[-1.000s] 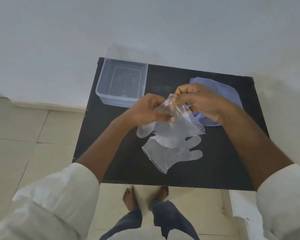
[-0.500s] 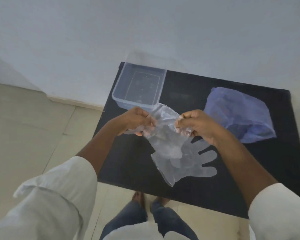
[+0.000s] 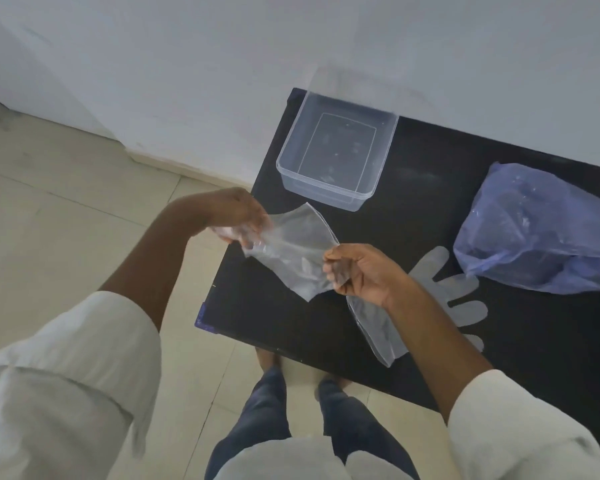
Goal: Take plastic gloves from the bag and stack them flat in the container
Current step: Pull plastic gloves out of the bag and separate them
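A clear plastic glove hangs stretched between my two hands above the table's front left corner. My left hand pinches its finger end, and my right hand pinches its other edge. A second clear glove lies flat on the black table, partly hidden under my right wrist. The clear rectangular container stands at the table's back left with nothing visible in it. A bluish plastic bag rests at the right.
The table stands against a white wall. Beige floor tiles spread to the left. My legs and bare feet are below the table's front edge.
Both hands have moved apart and leftward, pulling the held glove out wide. The view has swung left, so the table, container and bag sit further right in frame.
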